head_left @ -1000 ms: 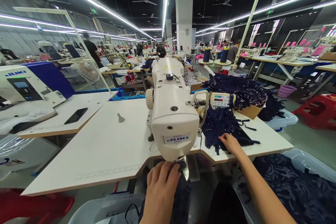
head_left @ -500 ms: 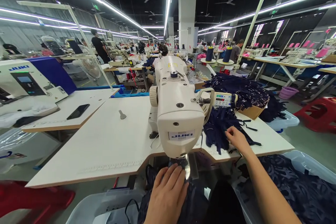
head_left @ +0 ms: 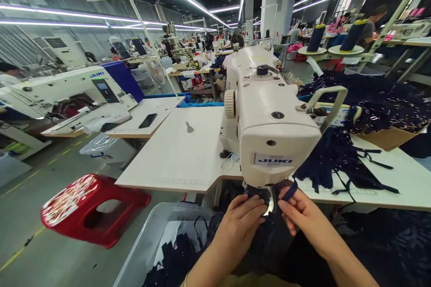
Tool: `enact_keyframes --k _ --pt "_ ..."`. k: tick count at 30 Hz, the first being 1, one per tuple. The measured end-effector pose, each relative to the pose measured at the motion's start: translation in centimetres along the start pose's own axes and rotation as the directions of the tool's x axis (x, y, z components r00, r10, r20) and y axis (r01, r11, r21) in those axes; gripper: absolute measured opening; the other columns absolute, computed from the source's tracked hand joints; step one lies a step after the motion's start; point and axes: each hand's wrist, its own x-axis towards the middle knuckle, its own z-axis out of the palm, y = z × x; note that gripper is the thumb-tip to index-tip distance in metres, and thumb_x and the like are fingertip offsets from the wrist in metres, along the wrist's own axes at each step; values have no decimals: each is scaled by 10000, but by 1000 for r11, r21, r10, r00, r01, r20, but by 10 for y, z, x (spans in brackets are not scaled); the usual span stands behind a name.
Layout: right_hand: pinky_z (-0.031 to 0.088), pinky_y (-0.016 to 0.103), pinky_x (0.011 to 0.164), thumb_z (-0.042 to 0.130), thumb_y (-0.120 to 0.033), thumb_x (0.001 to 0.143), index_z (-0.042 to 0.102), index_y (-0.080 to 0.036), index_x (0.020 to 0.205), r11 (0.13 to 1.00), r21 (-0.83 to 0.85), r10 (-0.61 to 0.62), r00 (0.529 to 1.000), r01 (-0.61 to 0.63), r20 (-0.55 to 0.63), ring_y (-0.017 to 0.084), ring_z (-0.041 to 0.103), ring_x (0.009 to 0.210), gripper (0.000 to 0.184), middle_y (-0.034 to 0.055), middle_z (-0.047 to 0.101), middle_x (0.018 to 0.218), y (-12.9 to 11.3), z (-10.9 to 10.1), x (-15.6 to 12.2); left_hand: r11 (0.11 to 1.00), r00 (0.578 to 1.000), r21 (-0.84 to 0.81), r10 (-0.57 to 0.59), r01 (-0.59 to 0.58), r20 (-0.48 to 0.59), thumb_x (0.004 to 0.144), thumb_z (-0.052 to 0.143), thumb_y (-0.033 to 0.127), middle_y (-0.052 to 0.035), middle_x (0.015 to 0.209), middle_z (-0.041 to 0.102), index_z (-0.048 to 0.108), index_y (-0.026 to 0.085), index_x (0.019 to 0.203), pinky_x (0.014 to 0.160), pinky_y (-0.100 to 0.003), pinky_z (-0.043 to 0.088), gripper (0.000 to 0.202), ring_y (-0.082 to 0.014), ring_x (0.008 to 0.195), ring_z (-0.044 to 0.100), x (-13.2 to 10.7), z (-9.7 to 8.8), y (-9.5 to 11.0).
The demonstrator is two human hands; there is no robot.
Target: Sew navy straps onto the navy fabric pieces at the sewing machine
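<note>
My left hand [head_left: 240, 222] is beside the needle area of a white JUKI sewing machine [head_left: 272, 143], its fingers bent over dark navy fabric [head_left: 257, 193] beneath the head. The thumb is mostly hidden. To the right of the needle, my right hand [head_left: 299, 210] pinches a narrow navy strap [head_left: 290, 190] between thumb and fingers. Part of the strap runs behind the machine head. A bunch of navy straps [head_left: 323, 157] with small shiny fittings lies on the table, right of the machine.
A white worktable [head_left: 178, 161] extends left, with a small grey metal piece [head_left: 189, 127] on it. Below stands a clear plastic bin [head_left: 144, 237] with dark fabric. A red stool [head_left: 101, 206] is at the left. More straps [head_left: 387, 98] are heaped on a cardboard box [head_left: 387, 138].
My right hand has moved left from the strap bunch to the needle area, now with a strap in it. My left hand stays by the needle. The view has swung left.
</note>
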Motion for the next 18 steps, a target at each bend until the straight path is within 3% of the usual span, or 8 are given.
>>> enact_keyframes --k 4,7,13,18 --pt "392 250 534 580 -439 859 528 -229 966 937 -319 -178 979 139 -96 124 445 579 241 -58 438 660 4 -1 19 998 999 -61 -21 19 -32 983 465 196 -39 1152 682 576 211 1174 1027 -316 435 221 -130 1109 615 -4 0 -5" --pt "376 264 577 553 -388 875 534 -230 925 897 -418 -195 978 146 -77 138 429 617 167 -53 419 666 3 1 23 995 999 -86 -47 46 -6 980 474 201 -34 1149 682 583 209 1168 1045 -320 426 217 -128 1109 615 -4 -3 -7" --pt "378 254 593 566 -360 845 516 -225 884 957 -267 -139 987 114 -77 140 429 633 150 -52 416 670 -3 12 21 998 998 49 41 -43 44 991 453 217 -35 1129 689 587 205 1172 1054 -367 401 226 -153 1126 607 0 -7 -4" --pt "392 263 637 577 -391 838 538 -221 937 982 -175 -95 990 75 -106 144 435 670 201 -34 469 723 1 14 22 983 993 160 79 -93 92 992 431 192 -56 1127 683 592 181 1172 986 -324 441 242 -154 1150 590 3 -8 -1"
